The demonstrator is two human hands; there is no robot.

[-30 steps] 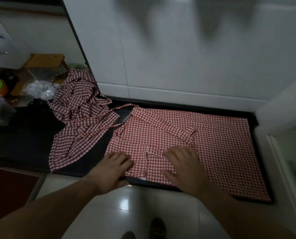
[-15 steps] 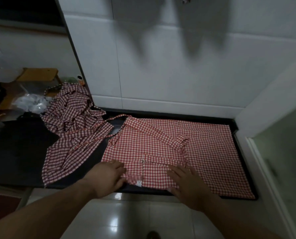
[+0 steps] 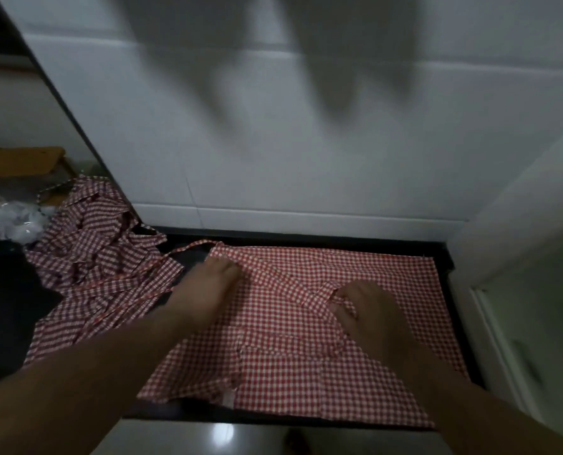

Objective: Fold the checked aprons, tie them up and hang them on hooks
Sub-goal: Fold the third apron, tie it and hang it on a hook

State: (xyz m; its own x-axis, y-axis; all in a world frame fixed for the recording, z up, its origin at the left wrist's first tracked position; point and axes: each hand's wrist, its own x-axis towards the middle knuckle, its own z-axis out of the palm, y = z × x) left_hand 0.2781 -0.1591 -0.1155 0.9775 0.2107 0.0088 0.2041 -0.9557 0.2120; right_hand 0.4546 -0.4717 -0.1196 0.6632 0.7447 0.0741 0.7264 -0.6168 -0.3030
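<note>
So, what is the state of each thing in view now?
Apron: spread on the counter, not tied.
Heap of aprons: crumpled, unfolded.
Left hand: on the apron's far left corner, grip unclear.
Right hand: flat on the apron's middle.

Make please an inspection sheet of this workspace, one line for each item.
Surface: black counter, partly covered by cloth.
Job's things: one checked apron spread flat; second apron crumpled on its left.
Clutter: white plastic bag and wooden item beyond the crumpled one.
Hands: left hand at the flat apron's far left corner, right hand on a fold near its middle; grips unclear, blurred.
Cables: nothing seen.
Surroundings: white tiled wall, glossy floor.
</note>
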